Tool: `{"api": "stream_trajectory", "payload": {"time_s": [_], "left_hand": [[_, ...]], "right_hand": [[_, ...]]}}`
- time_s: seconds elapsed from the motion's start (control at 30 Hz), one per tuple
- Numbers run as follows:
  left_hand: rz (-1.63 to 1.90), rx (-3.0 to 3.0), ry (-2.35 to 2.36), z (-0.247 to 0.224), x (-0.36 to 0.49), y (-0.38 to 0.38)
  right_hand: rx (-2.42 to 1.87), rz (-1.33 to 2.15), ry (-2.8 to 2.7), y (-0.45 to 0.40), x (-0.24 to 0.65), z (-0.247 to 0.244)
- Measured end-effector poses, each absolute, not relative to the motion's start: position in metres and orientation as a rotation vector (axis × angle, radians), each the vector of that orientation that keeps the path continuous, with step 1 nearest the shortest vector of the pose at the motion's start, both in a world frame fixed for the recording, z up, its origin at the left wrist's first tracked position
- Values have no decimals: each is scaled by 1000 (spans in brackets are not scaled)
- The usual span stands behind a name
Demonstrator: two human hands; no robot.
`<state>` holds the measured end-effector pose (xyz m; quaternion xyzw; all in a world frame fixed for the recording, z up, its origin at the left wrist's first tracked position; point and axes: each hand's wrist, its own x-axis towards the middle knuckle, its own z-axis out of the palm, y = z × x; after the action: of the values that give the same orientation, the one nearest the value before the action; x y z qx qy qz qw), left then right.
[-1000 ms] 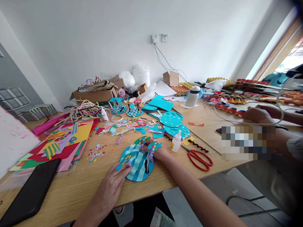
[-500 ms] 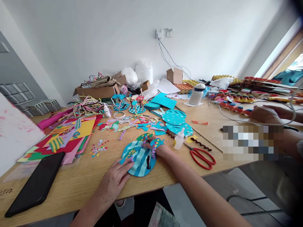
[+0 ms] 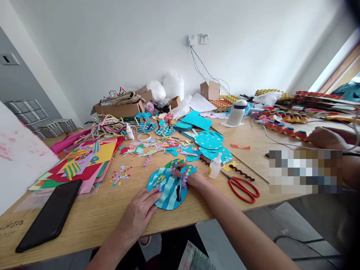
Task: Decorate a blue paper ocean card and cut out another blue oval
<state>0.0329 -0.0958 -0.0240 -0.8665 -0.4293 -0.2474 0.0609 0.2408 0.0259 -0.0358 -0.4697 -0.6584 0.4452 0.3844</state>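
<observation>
Head view: the left hand (image 3: 140, 213) lies flat, fingers spread, pinning the near edge of the blue striped paper disc (image 3: 168, 186) on the table (image 3: 92, 221). The right hand (image 3: 191, 179) pinches a paper fish (image 3: 188, 170) at the disc's far rim. Fish placement seems underway; pressing it down squarely likely comes next.
</observation>
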Motion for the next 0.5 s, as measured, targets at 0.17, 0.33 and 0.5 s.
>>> {"api": "stream_trajectory", "payload": {"time_s": [0.17, 0.33, 0.5], "left_hand": [[-714, -2609, -1309, -24, 34, -96], [-684, -2618, -1261, -23, 34, -96], [-610, -2620, -1246, -20, 34, -95]], "right_hand": [[-1270, 1093, -1684, 26, 241, -37], [-1236, 1083, -1665, 27, 240, -39], [-1176, 1130, -1690, 29, 242, -42]]}}
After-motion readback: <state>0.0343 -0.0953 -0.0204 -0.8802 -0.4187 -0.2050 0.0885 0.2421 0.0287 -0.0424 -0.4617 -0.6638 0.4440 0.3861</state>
